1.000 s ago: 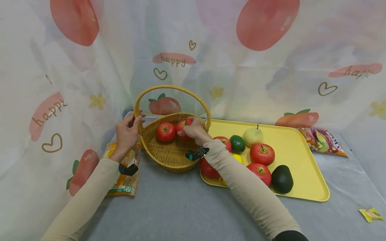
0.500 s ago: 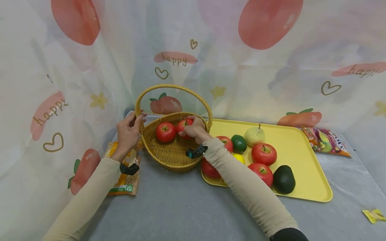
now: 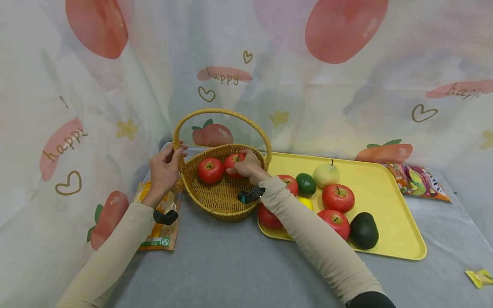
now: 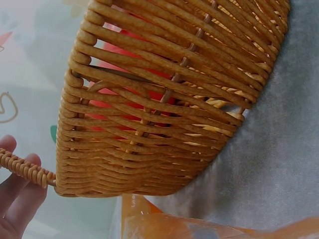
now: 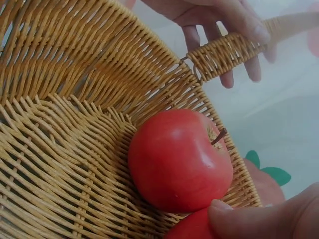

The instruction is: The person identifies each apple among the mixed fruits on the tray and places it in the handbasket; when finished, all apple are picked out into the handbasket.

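Note:
A yellow wicker basket (image 3: 215,201) with a tall arched handle stands on the table, left of the tray. My left hand (image 3: 163,171) grips the left foot of that handle; in the left wrist view its fingers (image 4: 27,199) wrap the woven strip. Inside the basket lies a red apple (image 3: 210,170). My right hand (image 3: 250,166) reaches in over the right rim and holds a second red apple (image 3: 233,162), close beside the first. In the right wrist view the thumb (image 5: 249,219) presses on this apple (image 5: 192,226), most of which is out of frame.
Right of the basket, a yellow tray (image 3: 389,222) bears several red apples (image 3: 338,197), a pear (image 3: 326,175), a green lime-like fruit (image 3: 306,185) and an avocado (image 3: 363,231). Snack bags lie left (image 3: 169,233) and right (image 3: 417,182). A small yellow packet (image 3: 479,278) is near the right edge.
The first apple in the basket has shifted slightly left, away from the held one. Both hands stay nearly where they were; the whole view has drifted slightly.

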Motion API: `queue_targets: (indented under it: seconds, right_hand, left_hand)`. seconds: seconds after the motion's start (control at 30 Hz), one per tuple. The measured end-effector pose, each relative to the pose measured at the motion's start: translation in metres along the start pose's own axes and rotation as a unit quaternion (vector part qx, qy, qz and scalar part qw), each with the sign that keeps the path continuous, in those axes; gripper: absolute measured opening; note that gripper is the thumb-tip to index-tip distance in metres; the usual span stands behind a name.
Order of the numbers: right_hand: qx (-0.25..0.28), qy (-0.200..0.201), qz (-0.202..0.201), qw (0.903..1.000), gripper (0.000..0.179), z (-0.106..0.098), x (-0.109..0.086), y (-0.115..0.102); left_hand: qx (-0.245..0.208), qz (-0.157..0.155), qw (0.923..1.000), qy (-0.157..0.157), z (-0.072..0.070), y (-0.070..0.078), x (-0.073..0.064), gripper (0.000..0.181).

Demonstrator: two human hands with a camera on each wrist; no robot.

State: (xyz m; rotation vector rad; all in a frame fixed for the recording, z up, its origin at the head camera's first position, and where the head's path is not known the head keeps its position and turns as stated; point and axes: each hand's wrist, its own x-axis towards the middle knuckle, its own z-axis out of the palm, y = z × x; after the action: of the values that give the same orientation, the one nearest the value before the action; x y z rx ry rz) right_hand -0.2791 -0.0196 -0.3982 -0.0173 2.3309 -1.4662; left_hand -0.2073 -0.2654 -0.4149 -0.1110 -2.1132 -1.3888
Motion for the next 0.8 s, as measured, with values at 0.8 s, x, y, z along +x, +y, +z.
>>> queue_targets:
  seconds: [0.8]
  right_hand:
    - [-0.08, -0.112, -0.165, 0.9767, 0.083, -0.039, -0.083, -0.016]
  left_hand:
    - [-0.002, 0.009, 1.0, 0.003, 0.0, -0.001, -0.003, 0.031]
